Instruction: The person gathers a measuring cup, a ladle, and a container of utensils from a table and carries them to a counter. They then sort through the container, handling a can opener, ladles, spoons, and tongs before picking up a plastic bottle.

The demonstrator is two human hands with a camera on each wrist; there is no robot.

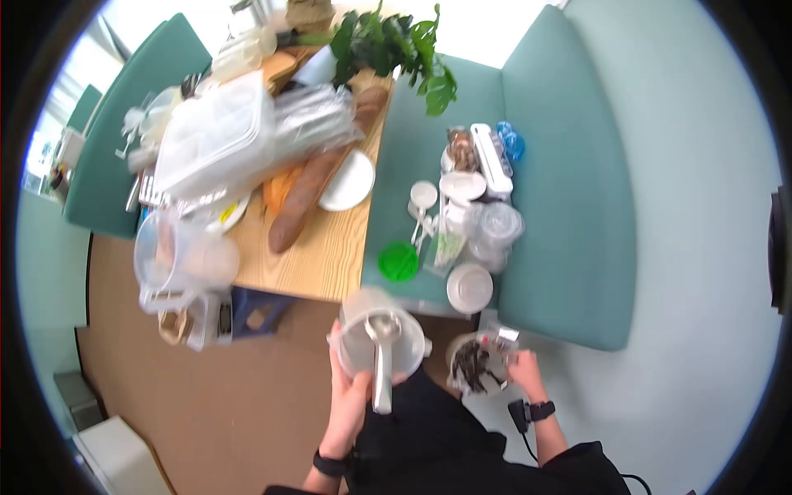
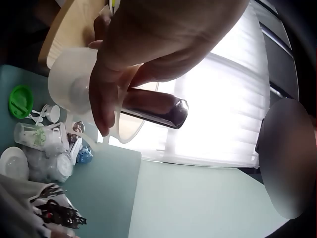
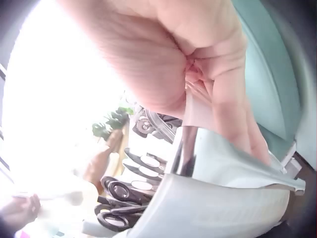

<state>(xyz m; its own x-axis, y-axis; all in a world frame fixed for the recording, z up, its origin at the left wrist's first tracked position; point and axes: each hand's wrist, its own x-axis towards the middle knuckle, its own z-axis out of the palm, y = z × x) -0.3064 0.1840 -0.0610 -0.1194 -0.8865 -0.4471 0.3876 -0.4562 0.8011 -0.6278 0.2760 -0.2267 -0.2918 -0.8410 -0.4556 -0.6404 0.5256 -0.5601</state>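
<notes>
My left hand [image 1: 348, 400] grips a translucent plastic pitcher [image 1: 351, 348], its mouth facing up in the head view. A shiny metal utensil [image 1: 383, 375] lies across the pitcher's mouth; in the left wrist view its thick handle [image 2: 166, 111] sticks out beside the fingers of the hand [image 2: 163, 44]. At the lower right, my right hand [image 1: 528, 373] is at the edge of a whitish bin [image 1: 453, 370] holding several dark-handled scissors [image 1: 470, 363]. The right wrist view shows that hand [image 3: 203, 59] with fingers curled over a pale piece at the bin's rim [image 3: 218, 198]; which part it grips is unclear.
A wooden table [image 1: 338, 264] bears clear trays [image 1: 216, 136], a long brown loaf [image 1: 305, 202] and a white plate [image 1: 348, 180]. On the green bench [image 1: 569, 206] are a green lid [image 1: 398, 261], white bowls and clear cups. A larger pitcher [image 1: 157, 252] stands left.
</notes>
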